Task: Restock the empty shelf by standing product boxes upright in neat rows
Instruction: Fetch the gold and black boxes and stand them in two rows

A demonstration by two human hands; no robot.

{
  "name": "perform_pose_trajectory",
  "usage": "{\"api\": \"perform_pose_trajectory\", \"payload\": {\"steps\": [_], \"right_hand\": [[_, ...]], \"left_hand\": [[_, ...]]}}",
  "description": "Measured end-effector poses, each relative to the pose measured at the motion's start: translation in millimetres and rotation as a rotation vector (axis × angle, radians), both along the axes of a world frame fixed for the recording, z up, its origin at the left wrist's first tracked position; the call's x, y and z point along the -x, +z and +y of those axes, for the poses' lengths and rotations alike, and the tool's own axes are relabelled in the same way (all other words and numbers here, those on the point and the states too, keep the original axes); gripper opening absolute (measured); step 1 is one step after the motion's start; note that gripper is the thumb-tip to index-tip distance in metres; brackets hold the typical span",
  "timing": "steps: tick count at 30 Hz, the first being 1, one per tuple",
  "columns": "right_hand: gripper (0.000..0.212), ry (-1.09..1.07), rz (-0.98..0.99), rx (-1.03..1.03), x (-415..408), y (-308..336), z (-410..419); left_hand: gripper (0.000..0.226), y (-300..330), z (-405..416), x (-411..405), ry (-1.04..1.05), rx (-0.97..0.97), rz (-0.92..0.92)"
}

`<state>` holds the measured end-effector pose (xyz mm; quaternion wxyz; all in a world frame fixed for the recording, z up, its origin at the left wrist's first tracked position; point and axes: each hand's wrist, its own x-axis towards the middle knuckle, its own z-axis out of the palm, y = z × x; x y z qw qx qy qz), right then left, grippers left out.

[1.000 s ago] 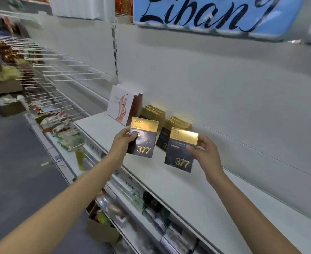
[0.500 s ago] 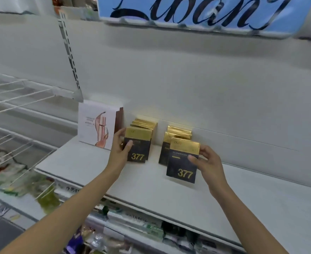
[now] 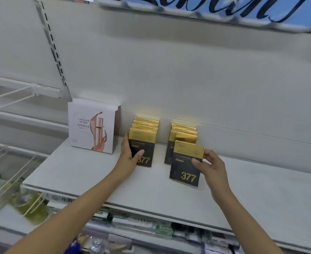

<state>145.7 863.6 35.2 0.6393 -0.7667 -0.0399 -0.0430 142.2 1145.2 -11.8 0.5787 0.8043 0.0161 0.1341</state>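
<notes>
Two rows of black-and-gold boxes marked 377 stand upright on the white shelf. My left hand grips the front box of the left row, thumb across its face, the box standing on the shelf against the ones behind it. My right hand holds another 377 box by its right edge, upright and a little in front of the right row. A gap separates this box from the row.
A white box with a rose-gold bottle picture stands left of the rows. The grey back panel rises behind. White wire racks lie to the left. Stocked lower shelves sit beneath, and a blue sign hangs overhead.
Both hands have carried their boxes forward to the shelf. The left box has gone from mid-air to the front of the left row; the right box has dropped down before the right row.
</notes>
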Motion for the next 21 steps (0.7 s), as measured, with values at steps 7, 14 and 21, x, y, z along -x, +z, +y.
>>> {"api": "perform_pose_trajectory", "payload": {"steps": [7,14,21], "right_hand": [[0.027,-0.035,0.006,-0.045,1.8,-6.8,6.6],[0.023,-0.069,-0.028,0.055,1.2,-9.3,4.9],[0.027,-0.092,-0.068,0.208,-0.9,-1.1,5.4]], "left_hand": [[0.076,1.7,-1.8,-5.1,-0.016,0.055,0.039],[0.049,7.1,11.0,-4.0,-0.034,0.128,0.121],[0.047,-2.3,17.4,1.0,-0.038,0.012,0.059]]}}
